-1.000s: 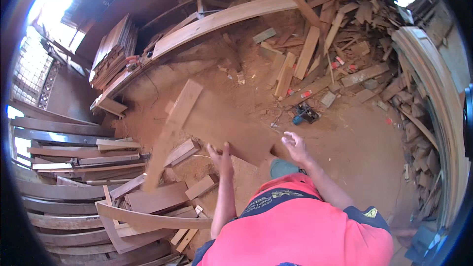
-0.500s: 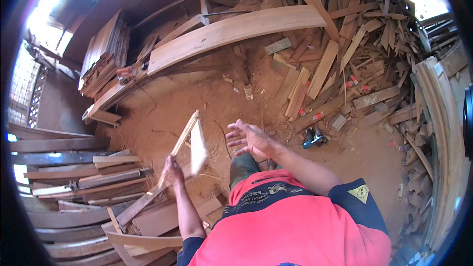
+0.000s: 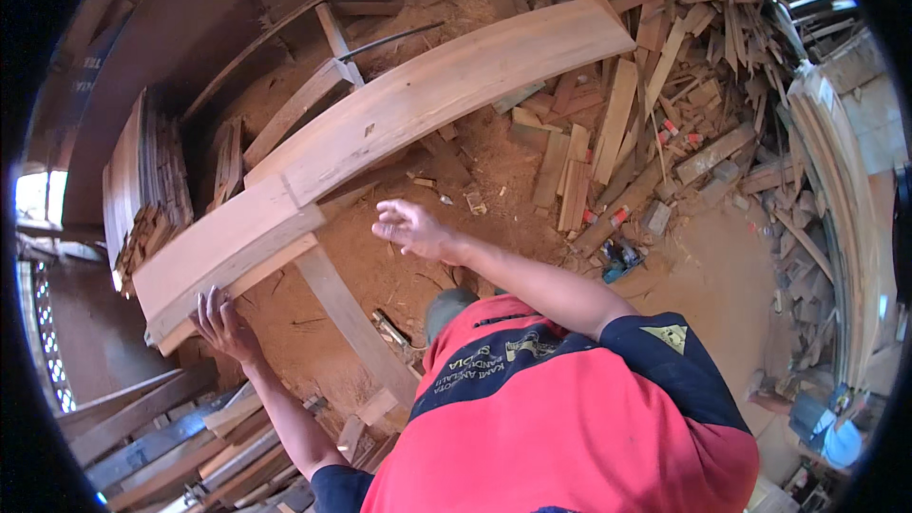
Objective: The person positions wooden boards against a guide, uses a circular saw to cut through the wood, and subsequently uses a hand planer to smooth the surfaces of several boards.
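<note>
Reddish-brown timber is filling the scene: the long curved wooden plank (image 3: 380,133), lying flat on the sawdust floor (image 3: 494,180) a second ago, is now rising off it, running from near left to far right. The left hand (image 3: 223,318) is gripping its near-left end, fingers curled over the edge, though how firmly is hard to tell from this angle. The right hand (image 3: 410,226) is hovering open and empty just beside the plank's middle, touching nothing. Loose wooden offcuts (image 3: 608,123) are lying far right.
</note>
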Motion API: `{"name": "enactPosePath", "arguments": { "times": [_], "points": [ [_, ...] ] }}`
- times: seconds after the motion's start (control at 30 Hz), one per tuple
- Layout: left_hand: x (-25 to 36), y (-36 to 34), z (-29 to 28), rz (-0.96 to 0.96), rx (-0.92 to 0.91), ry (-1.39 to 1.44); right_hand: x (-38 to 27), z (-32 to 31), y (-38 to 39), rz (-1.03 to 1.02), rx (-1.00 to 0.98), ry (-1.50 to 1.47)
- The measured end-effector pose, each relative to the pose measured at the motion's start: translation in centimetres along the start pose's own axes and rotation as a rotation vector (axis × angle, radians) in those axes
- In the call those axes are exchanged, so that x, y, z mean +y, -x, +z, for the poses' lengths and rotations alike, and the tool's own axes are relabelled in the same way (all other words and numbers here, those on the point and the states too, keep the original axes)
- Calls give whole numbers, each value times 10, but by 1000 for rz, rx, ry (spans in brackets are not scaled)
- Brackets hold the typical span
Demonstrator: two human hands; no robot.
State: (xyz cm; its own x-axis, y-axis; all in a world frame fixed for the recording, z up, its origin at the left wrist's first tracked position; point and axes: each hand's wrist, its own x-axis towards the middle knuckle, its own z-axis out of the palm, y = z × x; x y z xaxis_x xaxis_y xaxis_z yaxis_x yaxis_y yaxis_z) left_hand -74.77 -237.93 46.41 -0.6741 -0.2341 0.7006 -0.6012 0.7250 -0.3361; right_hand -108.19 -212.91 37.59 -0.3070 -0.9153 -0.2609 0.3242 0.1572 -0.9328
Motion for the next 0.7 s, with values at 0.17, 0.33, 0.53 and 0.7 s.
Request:
{"name": "enactPosePath", "arguments": {
  "times": [0.17,0.33,0.53,0.7],
  "points": [
    [24,-80,95,226,7,319,8,-24,-67,127,205,-278],
    [76,-119,179,356,-109,587,32,-68,-97,239,17,-779],
    [131,-154,240,43,-701,691,71,-127,-125,371,211,-926],
    [155,-94,264,-127,-1248,1030,114,-155,-176,248,192,-1051]
  ]
}}
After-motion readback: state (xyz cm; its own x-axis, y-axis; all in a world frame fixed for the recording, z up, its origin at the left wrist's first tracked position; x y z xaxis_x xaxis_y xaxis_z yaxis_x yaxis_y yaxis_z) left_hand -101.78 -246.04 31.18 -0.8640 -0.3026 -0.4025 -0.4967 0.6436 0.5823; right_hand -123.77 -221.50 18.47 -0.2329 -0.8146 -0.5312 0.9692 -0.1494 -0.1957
